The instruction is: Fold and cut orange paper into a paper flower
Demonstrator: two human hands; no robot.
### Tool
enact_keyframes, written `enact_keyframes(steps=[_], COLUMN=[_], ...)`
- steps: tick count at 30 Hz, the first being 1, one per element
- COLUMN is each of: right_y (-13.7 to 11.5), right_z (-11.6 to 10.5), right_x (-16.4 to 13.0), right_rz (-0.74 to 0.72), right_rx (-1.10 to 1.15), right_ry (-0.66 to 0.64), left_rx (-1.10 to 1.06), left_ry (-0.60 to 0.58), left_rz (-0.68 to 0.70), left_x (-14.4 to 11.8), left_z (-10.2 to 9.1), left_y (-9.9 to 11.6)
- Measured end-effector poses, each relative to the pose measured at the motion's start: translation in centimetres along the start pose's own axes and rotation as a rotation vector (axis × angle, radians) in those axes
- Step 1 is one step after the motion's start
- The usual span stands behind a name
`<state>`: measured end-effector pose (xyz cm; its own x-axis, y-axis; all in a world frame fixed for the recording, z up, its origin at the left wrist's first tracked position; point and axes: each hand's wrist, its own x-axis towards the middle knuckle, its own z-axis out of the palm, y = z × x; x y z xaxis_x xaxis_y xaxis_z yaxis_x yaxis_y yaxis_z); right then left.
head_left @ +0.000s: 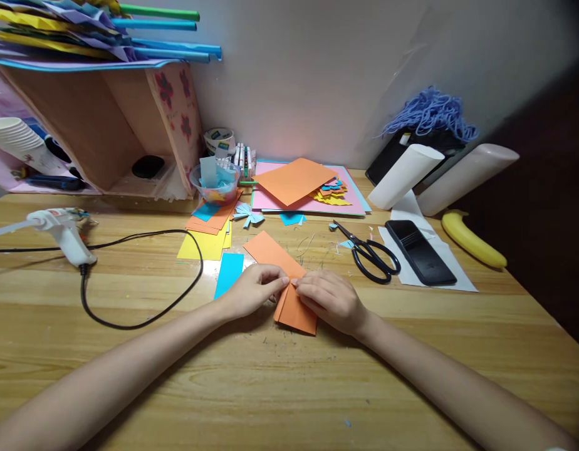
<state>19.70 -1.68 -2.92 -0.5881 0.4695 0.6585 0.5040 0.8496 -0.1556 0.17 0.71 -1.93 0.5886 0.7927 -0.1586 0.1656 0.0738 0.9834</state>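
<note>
A folded piece of orange paper [299, 313] is pinched between both hands over the middle of the wooden table. My left hand [254, 289] closes thumb and forefinger on its upper left edge. From the other side my right hand [334, 300] grips it, fingers curled against the fold. Another orange paper strip [273, 254] extends up and to the left behind the fingers; whether it joins the folded piece is hidden. Just left of my left hand lies a blue paper rectangle [229, 274]. Black-handled scissors [374, 257] rest to the right, apart from my right hand.
A white glue gun [66, 238] with a looping black cord [200, 263] occupies the left. Yellow paper [202, 246], a tub of scraps [215, 188] and stacked sheets [294, 181] sit behind. On the right are a phone [420, 252] and a banana [472, 240].
</note>
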Motion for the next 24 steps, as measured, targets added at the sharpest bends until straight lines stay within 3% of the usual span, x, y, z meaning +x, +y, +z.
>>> enact_keyframes(steps=[17,20,24], right_y=[0.09,-0.08,-0.03], right_z=[-0.05,-0.02,0.24], right_x=[-0.13,0.02,0.21], right_rz=[-0.038,0.100,0.529], right_rx=[0.009,0.142,0.410], right_ry=[-0.005,0.015,0.075], left_rx=[-0.014,-0.002,0.105], left_ry=[0.124,0.148,0.210], left_rz=[-0.001,0.021,0.076], left_x=[0.11,0.14,-0.11], left_z=[0.20,0.19,0.29], left_y=[0.16,0.03,-0.05])
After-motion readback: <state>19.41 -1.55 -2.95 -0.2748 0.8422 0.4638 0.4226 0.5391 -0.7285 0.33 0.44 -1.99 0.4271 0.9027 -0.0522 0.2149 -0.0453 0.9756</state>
